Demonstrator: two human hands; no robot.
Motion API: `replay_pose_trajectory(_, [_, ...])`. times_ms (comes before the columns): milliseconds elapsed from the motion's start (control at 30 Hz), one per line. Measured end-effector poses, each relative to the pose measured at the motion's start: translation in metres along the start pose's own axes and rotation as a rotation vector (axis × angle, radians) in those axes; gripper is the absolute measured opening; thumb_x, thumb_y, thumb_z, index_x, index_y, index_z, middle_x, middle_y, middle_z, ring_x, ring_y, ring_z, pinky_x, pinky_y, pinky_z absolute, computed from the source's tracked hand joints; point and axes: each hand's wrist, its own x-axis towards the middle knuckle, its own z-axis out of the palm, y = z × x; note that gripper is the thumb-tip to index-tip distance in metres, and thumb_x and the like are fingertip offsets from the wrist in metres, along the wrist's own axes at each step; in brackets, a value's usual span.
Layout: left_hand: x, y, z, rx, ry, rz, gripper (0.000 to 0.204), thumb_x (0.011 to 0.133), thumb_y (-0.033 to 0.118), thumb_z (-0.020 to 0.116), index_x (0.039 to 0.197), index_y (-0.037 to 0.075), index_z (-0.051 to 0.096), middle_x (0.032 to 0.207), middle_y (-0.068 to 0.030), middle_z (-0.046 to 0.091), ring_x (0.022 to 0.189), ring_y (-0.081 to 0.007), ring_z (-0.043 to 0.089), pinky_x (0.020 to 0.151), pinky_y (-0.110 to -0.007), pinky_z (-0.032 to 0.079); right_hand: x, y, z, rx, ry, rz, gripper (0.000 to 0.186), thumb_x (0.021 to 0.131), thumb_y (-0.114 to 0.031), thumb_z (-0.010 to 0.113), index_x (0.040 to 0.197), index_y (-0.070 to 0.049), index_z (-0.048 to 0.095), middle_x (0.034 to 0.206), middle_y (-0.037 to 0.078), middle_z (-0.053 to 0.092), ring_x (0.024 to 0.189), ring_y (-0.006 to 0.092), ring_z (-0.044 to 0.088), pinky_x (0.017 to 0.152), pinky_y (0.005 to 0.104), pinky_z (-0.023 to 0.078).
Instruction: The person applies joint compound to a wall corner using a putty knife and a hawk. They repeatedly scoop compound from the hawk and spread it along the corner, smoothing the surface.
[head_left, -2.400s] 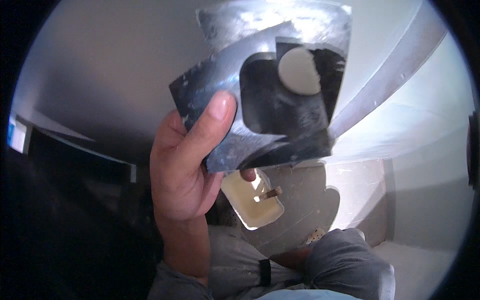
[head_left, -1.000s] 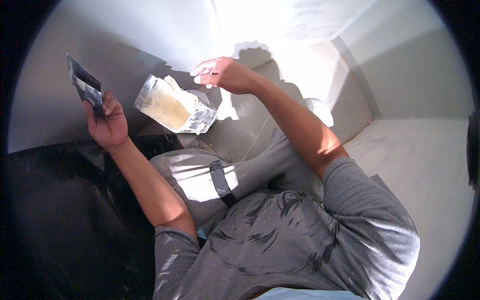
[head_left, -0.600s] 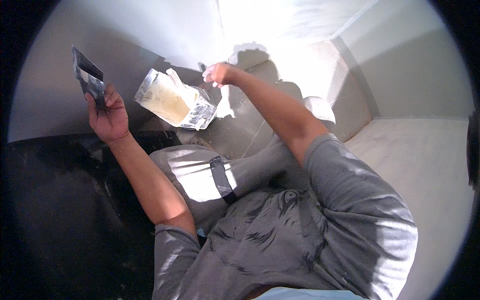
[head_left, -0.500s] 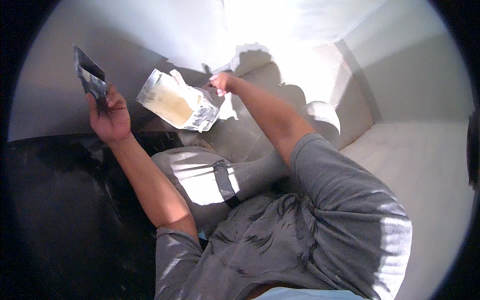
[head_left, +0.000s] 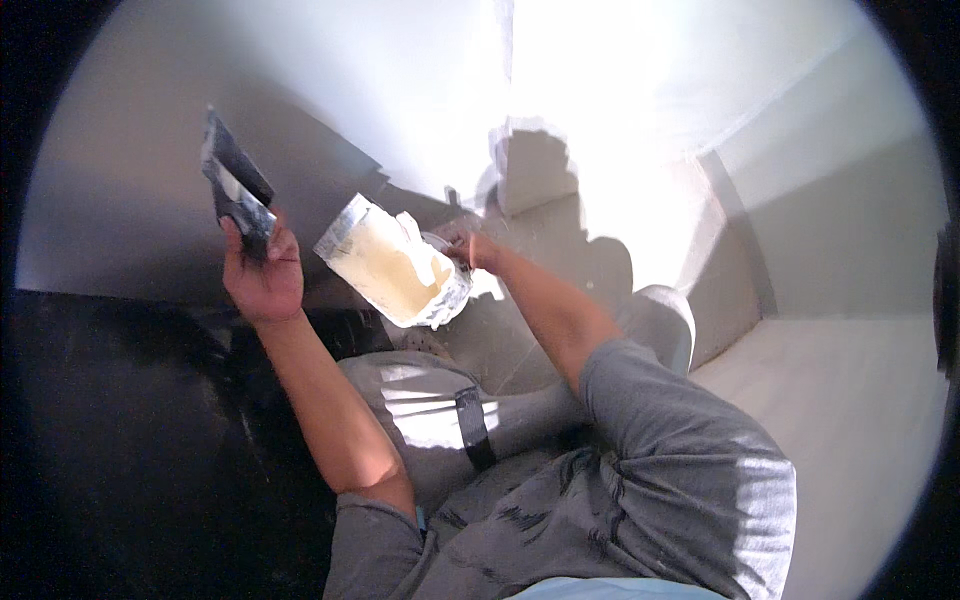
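My left hand [head_left: 268,272] grips flat dark metal scraper blades [head_left: 237,180] at the left, raised upright and marked with pale paste. A white, paste-smeared container [head_left: 385,268] with cream-coloured material inside stands between my hands. At its back right side, my right hand [head_left: 472,250] has its fingers curled down beside a rounded rim, partly hidden; what they grip cannot be made out.
Pale walls [head_left: 625,55] meet in a bright corner ahead, with shadows across them and the grey floor [head_left: 515,330]. A dark glossy surface [head_left: 160,420] lies at lower left. My grey-clothed leg [head_left: 420,410] is below the container; a pale ledge [head_left: 840,420] is at right.
The blades have dropped from a close-up view to my left side. My right hand has moved down to the container's back and curled its fingers. The whole scene has shifted down in view.
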Motion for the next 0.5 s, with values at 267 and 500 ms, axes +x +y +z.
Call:
replay_pose_trajectory(267, [-0.002, 0.005, -0.015, 0.012, 0.108, 0.041, 0.028, 0.108, 0.021, 0.052, 0.130, 0.007, 0.062, 0.118, -0.0091, 0.073, 0.095, -0.0180, 0.068, 0.064, -0.033, 0.048, -0.028, 0.025, -0.016, 0.217, 0.154, 0.258, 0.047, 0.096, -0.024, 0.074, 0.132, -0.009, 0.047, 0.114, 0.012, 0.063, 0.097, 0.0227, 0.064, 0.079, 0.0430, 0.056])
replay_pose_trajectory(500, [0.020, -0.013, -0.006, -0.024, 0.034, 0.012, 0.026, 0.107, 0.018, 0.054, 0.129, 0.006, 0.061, 0.117, -0.0098, 0.073, 0.093, -0.0171, 0.067, 0.064, -0.033, 0.048, -0.071, 0.110, -0.116, 0.007, 0.330, -0.189, 0.042, 0.097, -0.025, 0.070, 0.129, -0.010, 0.047, 0.111, 0.013, 0.063, 0.097, 0.0284, 0.064, 0.082, 0.0461, 0.056])
